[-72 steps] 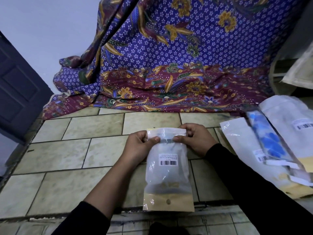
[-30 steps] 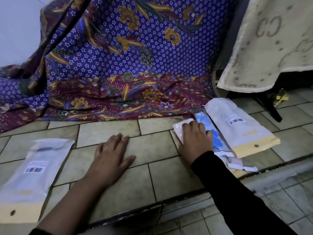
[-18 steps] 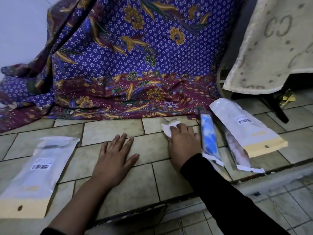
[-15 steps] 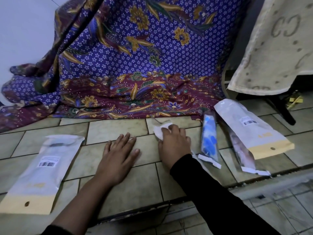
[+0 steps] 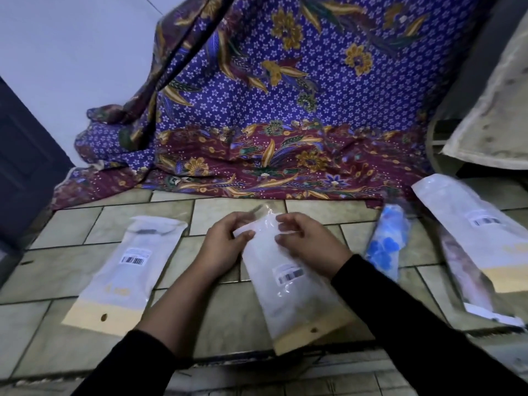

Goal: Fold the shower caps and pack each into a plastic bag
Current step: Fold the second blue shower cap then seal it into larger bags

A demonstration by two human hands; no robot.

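- Centre of the action: the left hand (image 5: 225,247) and the right hand (image 5: 311,247) meet on the top edge of a white plastic bag (image 5: 288,290). They hold it over the tiled floor (image 5: 57,270), its tan bottom strip pointing to six o'clock.
- The right hand's fingers (image 5: 294,224) curl onto the bag's mouth, and the left thumb pinches the front near the corner. Both hands are grasping the bag, and neither is free.
- The bag looks flat, so my read is that it is empty and its mouth is about to be opened. Whether the mouth has parted, I cannot tell.
- At nine o'clock from the hands, a second bag (image 5: 125,270) lies flat on the floor, barcode up. It looks filled and finished, so I count that as one cap packed.
- At three o'clock, just beside the right wrist, a blue shower cap (image 5: 384,247) lies bundled long and narrow, apart from the held bag. It is the likely next one in.
- Farther out at three o'clock lies a third bag (image 5: 463,221), with a pale pinkish bundle (image 5: 465,277) at its near edge. That is probably another cap, but it is too blurred to be sure.
- At twelve o'clock a purple patterned cloth (image 5: 285,110) drapes down to the floor.
- My tally: one pack done, and at least the blue cap left to bag, likely the pinkish one too.
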